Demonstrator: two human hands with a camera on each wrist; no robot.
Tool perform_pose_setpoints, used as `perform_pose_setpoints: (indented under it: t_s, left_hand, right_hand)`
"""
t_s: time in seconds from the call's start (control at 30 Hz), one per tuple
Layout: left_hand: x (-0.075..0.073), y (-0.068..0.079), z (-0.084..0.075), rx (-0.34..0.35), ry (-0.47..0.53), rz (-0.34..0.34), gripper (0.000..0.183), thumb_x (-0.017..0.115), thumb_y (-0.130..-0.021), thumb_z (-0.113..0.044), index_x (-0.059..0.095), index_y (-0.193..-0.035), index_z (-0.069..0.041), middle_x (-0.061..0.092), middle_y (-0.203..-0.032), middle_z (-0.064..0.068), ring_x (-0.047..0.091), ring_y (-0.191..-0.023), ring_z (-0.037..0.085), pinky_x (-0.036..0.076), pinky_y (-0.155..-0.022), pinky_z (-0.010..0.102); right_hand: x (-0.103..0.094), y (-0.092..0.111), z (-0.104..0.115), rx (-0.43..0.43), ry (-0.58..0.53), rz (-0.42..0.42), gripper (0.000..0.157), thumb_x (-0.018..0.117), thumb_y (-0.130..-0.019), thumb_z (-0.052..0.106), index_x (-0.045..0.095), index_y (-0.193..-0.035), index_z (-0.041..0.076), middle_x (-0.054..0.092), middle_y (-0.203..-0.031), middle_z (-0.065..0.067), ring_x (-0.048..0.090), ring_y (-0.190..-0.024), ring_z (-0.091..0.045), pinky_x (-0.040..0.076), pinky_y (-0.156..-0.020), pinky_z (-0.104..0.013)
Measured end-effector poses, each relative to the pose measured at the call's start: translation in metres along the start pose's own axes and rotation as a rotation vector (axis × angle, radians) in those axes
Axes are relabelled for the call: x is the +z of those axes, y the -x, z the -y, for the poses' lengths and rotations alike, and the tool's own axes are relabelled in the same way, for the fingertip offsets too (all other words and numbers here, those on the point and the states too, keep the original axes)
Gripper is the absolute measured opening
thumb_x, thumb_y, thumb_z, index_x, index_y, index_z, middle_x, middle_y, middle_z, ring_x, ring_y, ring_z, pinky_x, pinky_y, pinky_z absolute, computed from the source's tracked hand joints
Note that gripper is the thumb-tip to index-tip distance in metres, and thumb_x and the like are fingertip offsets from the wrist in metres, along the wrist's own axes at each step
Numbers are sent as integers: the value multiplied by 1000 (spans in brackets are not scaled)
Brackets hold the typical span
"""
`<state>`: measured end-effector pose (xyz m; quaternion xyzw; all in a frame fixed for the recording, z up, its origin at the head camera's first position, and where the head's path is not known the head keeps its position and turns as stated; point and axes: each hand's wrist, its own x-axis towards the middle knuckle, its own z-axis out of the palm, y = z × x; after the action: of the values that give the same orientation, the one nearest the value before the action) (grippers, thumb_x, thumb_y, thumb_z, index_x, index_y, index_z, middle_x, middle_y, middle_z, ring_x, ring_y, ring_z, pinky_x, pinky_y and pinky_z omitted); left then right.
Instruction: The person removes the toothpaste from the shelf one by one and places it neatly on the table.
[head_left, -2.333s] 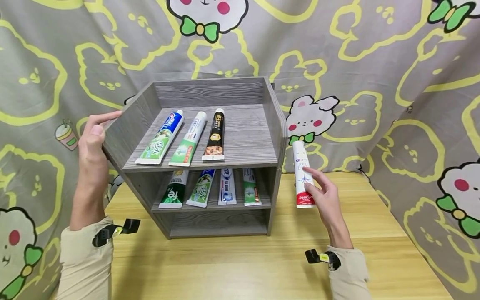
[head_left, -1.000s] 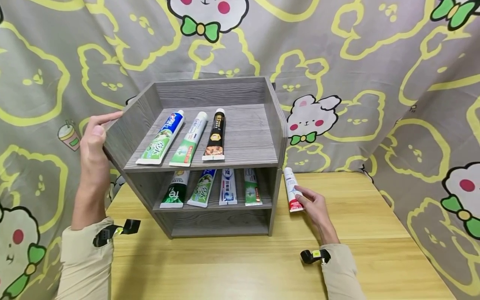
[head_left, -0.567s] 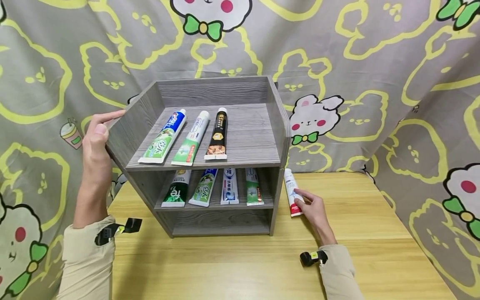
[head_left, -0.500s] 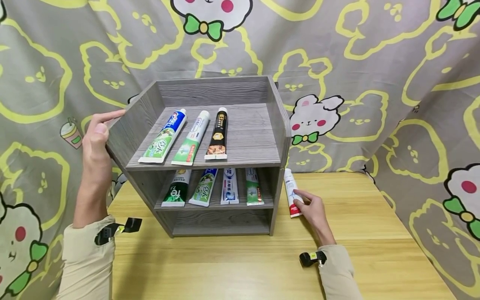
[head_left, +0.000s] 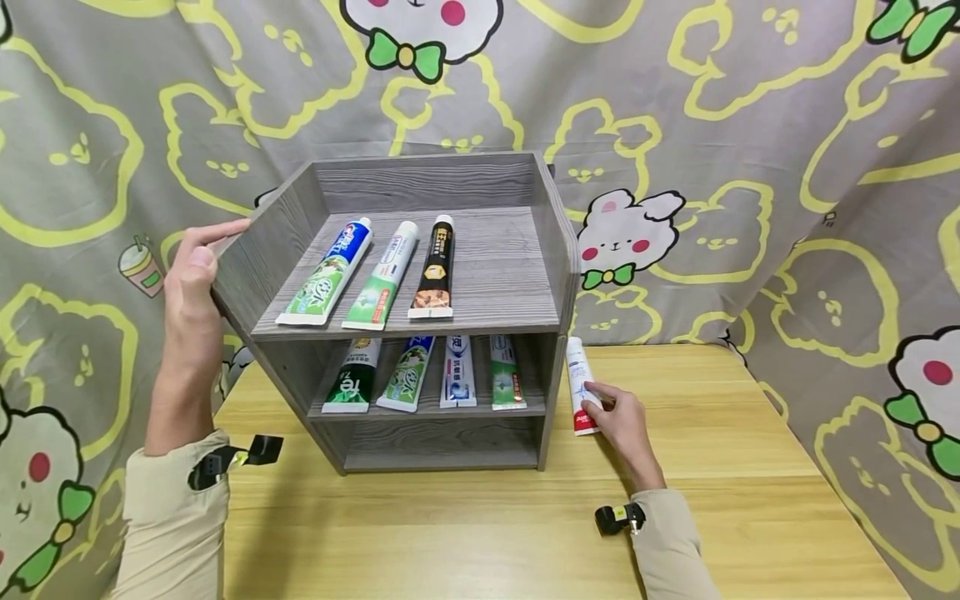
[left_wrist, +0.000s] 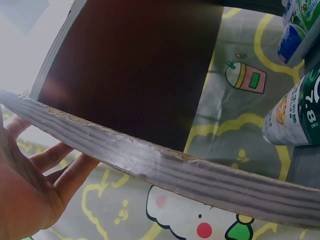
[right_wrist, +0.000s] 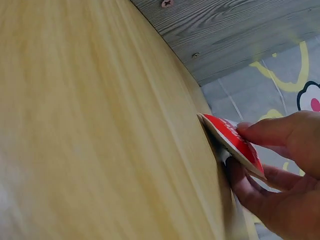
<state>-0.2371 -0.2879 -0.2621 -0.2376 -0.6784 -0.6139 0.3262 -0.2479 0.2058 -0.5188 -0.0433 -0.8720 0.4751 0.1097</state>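
Far left: my tan sleeve (head_left: pixel 172 529), a black camera (head_left: pixel 225 467) strapped at the cuff. Above it my left hand (head_left: pixel 192 310), outside the grey rack (head_left: pixel 498 271), fingers stretched out and touching its left side panel; thumb by the panel's front edge, pressing or not I cannot tell. Curtain (head_left: pixel 465 92) behind everything, cartoon print; desk (head_left: pixel 405 533) beneath. Rack has three levels. Top, left to right: blue-green tube (head_left: pixel 327 273), white-green tube (head_left: pixel 381 279), black tube (head_left: pixel 433 271), all caps to the back, well apart from the right panel. Middle level, same order: dark green tube (head_left: pixel 353 383), second blue-green tube (head_left: pixel 407 377), white-blue tube (head_left: pixel 457 375), second white-green tube (head_left: pixel 507 377), their cap ends hidden under the level above. Right of the rack, just beside its right panel and outside it: red-ended tube (head_left: pixel 580 375), low over the desk, cap away from me, red crimped end my way, tilted; whether it touches the wood I cannot tell. My right hand (head_left: pixel 624 423) has it pinched between thumb and fingers, from its right side.
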Motion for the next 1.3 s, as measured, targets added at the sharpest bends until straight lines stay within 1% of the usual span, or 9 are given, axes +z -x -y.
perform_pose_setpoints:
  t_s: [0.13,0.23,0.4,0.67,0.83,0.93,1.07,1.17,1.3]
  left_hand:
    - [0,0,0,0,16,-1,49,40,-97,-23,63,-134,-2,64,-102,18,60,-81,22,43,-65,25]
    - [0,-1,0,-1,38,-5,48,41,-97,-23,63,-134,-1,65,-102,19,61,-81,22,43,-65,25]
    - [0,-2,0,-3,51,-11,48,42,-97,-24,63,-134,-1,65,-106,19,62,-85,23,44,-67,25]
    - [0,1,1,-12,43,-9,49,41,-96,-23,63,-134,-1,65,-103,18,62,-82,22,44,-67,25]
    - [0,3,0,-11,-13,-15,50,39,-96,-23,63,-134,-3,64,-105,17,61,-83,22,43,-67,26]
    - [1,3,0,-10,-32,-14,50,39,-96,-24,63,-134,-3,64,-106,17,60,-84,22,42,-67,26]
    - [1,3,0,-11,2,-11,49,40,-96,-23,63,-134,-2,64,-103,17,61,-83,21,43,-68,25]
    - [0,2,1,0,11,-10,49,40,-97,-23,63,-134,-2,65,-102,17,62,-83,21,43,-68,25]
    - [1,1,0,7,6,-12,49,40,-96,-23,63,-134,-2,66,-103,17,62,-84,22,42,-70,26]
  right_hand:
    - [-2,0,-1,-13,26,6,38,74,-91,3,69,-128,-2,70,-115,-29,69,-95,-33,51,-67,-22]
    - [-4,1,-1,-27,56,6,39,74,-91,3,69,-129,-3,70,-115,-28,68,-98,-33,51,-71,-24]
    - [-6,0,-1,-45,54,16,39,73,-92,3,68,-130,-2,69,-118,-28,68,-103,-36,53,-80,-34]
    - [-7,2,-5,-39,31,41,37,70,-94,4,67,-131,-1,67,-121,-30,65,-113,-42,52,-92,-50]
    - [-11,3,-4,-43,2,52,37,68,-96,5,65,-133,0,65,-125,-33,64,-116,-46,52,-95,-53]
    - [-16,4,1,-38,-26,63,39,66,-97,5,63,-135,-1,59,-133,-34,62,-120,-48,53,-94,-52]
    - [-24,6,12,-59,-54,66,37,65,-99,5,62,-135,-3,54,-141,-32,58,-123,-49,52,-97,-51]
    - [-30,6,21,-110,-42,50,35,64,-100,5,64,-133,-3,57,-139,-30,60,-121,-48,52,-97,-53]
    - [-39,8,34,-170,-17,9,33,64,-99,6,66,-132,-1,61,-135,-27,63,-117,-45,53,-92,-56]
